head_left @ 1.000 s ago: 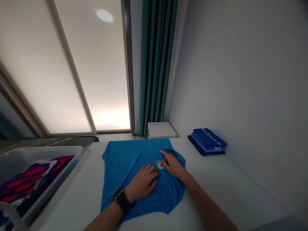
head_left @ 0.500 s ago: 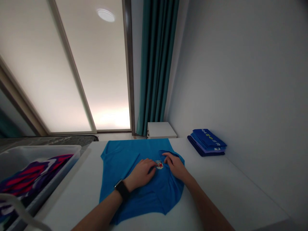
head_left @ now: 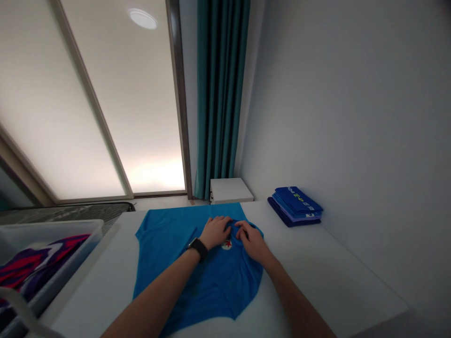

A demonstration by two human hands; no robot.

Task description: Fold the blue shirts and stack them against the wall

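Observation:
A bright blue short-sleeved shirt (head_left: 162, 263) lies spread on the white table, with a small white badge (head_left: 227, 244) bearing a red star near its collar. My left hand (head_left: 215, 232), with a black watch at the wrist, rests on the fabric beside the collar, fingers stretched out and thumb apart. On the collar's right side is my right hand (head_left: 254, 241), its fingers curled and pinching the dark blue neckline cloth. Folds run down from the collar below both hands.
Folded blue garments (head_left: 296, 206) form a stack by the wall at the right. A clear plastic bin (head_left: 75, 270) with red and purple clothing stands at the left. Beyond the table are a white cabinet (head_left: 230, 189) and a teal curtain (head_left: 220, 103).
My left hand has slid up and right, from beside the badge to the collar. My right hand stays at the collar, its fingers more curled. The whole view has shifted slightly.

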